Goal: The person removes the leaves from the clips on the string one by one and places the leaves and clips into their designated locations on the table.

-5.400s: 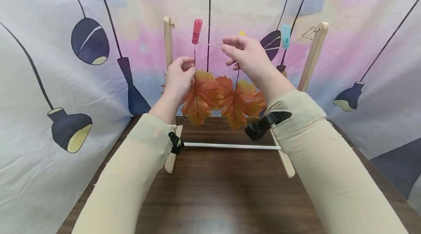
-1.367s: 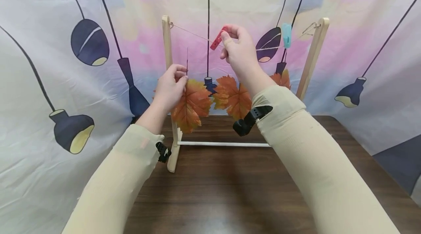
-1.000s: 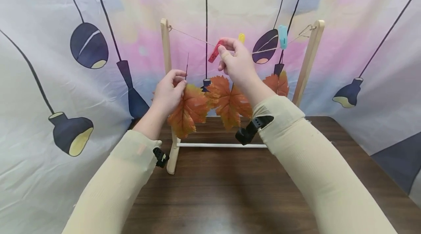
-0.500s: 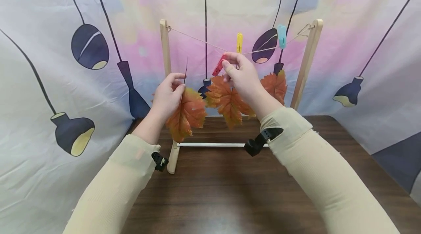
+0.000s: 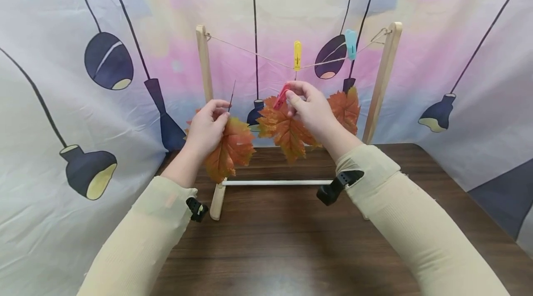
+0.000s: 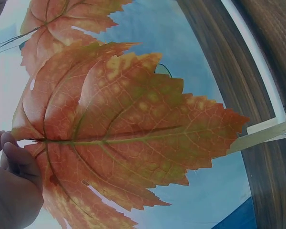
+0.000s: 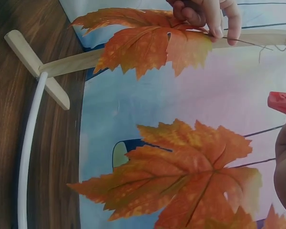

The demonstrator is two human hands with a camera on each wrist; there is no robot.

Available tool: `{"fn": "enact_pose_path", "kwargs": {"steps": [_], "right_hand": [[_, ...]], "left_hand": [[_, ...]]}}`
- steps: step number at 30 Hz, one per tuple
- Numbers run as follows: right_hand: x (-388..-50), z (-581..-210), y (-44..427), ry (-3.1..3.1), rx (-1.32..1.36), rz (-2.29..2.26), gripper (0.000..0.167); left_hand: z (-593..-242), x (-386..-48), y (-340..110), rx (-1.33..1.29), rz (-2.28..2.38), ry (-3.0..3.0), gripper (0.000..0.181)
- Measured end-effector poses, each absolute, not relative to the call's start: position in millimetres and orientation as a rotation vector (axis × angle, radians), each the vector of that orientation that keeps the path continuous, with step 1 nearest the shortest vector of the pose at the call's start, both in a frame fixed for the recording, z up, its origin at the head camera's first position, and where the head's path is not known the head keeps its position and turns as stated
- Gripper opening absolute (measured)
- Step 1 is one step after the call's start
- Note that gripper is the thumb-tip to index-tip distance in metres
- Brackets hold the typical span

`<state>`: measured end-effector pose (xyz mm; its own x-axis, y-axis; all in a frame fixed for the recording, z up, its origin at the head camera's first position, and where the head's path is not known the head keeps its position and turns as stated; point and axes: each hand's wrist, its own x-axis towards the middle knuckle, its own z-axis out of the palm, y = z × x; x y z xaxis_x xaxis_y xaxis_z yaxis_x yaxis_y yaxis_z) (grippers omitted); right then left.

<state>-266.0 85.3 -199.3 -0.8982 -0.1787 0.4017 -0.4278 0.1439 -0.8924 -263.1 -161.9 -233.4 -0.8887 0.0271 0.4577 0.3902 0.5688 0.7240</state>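
My left hand [image 5: 207,125] pinches an orange artificial maple leaf [image 5: 231,148] by its thin dark stem, whose free end points up. The same leaf [image 6: 133,129] fills much of the left wrist view. In my right hand [image 5: 310,104], thumb and fingers grip a red clothespin [image 5: 281,97], held off the string in front of the middle leaf [image 5: 289,129]. That middle leaf hangs under a yellow clothespin [image 5: 297,55] on the string [image 5: 250,50]. Farther right, a blue clothespin [image 5: 351,45] sits on the string above a third leaf [image 5: 345,108], partly behind my right hand.
Two wooden posts [image 5: 204,62] hold the string between them. A white rod [image 5: 276,182] joins their feet near the brown table [image 5: 266,240]. Behind stands a cloth backdrop [image 5: 175,18] printed with dark lamps.
The red clothespin has come off the string into my right hand, which has since moved down. My left hand has carried its leaf down and left, away from the string.
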Motion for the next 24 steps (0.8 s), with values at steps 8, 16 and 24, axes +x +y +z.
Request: {"fn": "enact_pose_path", "kwargs": {"steps": [8,16,24], "right_hand": [[-267,-209,92,-2.223,0.599,1.887,0.04],[-268,-220,100,-2.199,0.562,1.896,0.037],[-269,-228,106,-2.201,0.547,1.902,0.038]], "left_hand": [[-238,-264,-166,-0.365,-1.255,-2.416,0.028],[-244,-265,-167,-0.371,-1.261,-2.444,0.027],[-250,-265,-164,-0.376,-1.273,-2.457,0.027]]}}
